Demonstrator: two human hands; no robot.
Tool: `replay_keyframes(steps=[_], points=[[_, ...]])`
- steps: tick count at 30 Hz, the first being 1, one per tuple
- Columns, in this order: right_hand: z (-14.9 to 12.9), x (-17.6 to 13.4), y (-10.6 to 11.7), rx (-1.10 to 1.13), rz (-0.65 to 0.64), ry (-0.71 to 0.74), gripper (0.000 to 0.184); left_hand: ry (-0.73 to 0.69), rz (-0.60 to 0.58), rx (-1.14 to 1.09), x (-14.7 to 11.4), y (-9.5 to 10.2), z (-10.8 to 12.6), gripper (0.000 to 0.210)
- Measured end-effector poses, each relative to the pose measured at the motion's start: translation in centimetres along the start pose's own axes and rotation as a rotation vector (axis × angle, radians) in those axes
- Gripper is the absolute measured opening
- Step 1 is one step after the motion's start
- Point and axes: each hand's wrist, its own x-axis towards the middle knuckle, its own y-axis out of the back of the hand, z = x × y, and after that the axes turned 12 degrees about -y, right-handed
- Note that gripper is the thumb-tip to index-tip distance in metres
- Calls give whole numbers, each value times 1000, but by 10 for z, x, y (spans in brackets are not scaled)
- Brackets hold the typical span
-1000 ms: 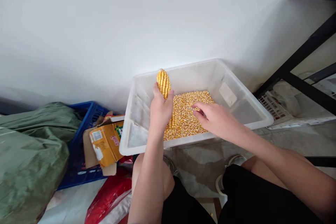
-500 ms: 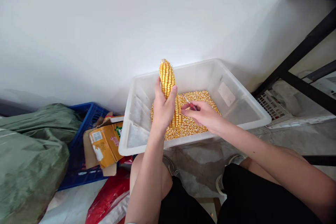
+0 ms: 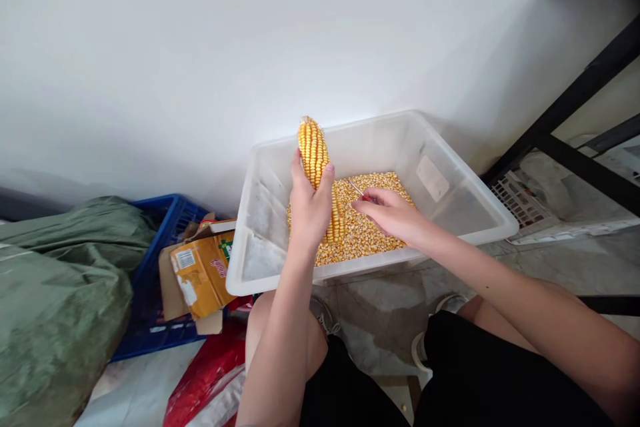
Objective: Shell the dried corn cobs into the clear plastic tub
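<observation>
My left hand (image 3: 311, 210) is wrapped round a yellow corn cob (image 3: 313, 150), holding it tilted above a translucent plastic bin (image 3: 367, 141). The cob's tip points up and away from me, and its lower end shows below my fingers. My right hand (image 3: 390, 213) is closed on a screwdriver (image 3: 357, 189) with a red handle and a thin metal shaft. The shaft points up and left, a little apart from the cob. Most of the handle is hidden in my fingers. Loose corn kernels (image 3: 370, 240) cover the bin's floor beneath both hands.
Left of the bin stands a blue crate (image 3: 150, 340) with an opened yellow carton (image 3: 203, 273) and a green cover (image 3: 65, 307). A red bag (image 3: 200, 373) lies before it. A black metal frame (image 3: 565, 107) rises at right, and the white wall (image 3: 280, 33) is behind.
The cob and my left hand have shifted slightly left, the cob leaning more. My right hand has drawn a little right, away from the cob, with the screwdriver.
</observation>
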Motion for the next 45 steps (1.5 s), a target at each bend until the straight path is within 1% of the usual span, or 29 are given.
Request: replay_keyframes(steps=[3,5,7,9,12,17,22,25,31,36,40,42,45], points=[[-8,-9,15,-174,-25,86,36,-4,34,22,1,3,-4,63],[-15,-18,25,-346,-85,157,39,-3,46,27,2,4,-6,63],[-20,-27,33,-490,-133,234,36,0,56,25,3,5,-6,63],[-22,-33,37,-572,-134,289,32,6,65,18,3,5,-6,62],[-22,-37,35,-621,-102,333,28,20,73,7,4,3,-4,62],[-21,-39,29,-646,-65,362,31,18,87,-7,3,2,-1,63],[-24,-44,34,-651,-47,354,29,89,90,-32,2,5,2,70],[-25,-47,37,-634,-57,343,28,139,62,-99,1,7,3,77],[-22,-46,37,-610,-52,324,25,163,96,-227,1,7,4,80],[-21,-42,35,-606,-48,328,27,239,85,-429,3,7,5,80],[-22,-42,40,-577,-73,318,29,293,47,-571,6,9,6,83],[-22,-42,44,-550,-88,310,30,314,18,-599,6,10,7,86],[-22,-41,49,-498,-116,283,31,304,10,-585,4,11,10,88]])
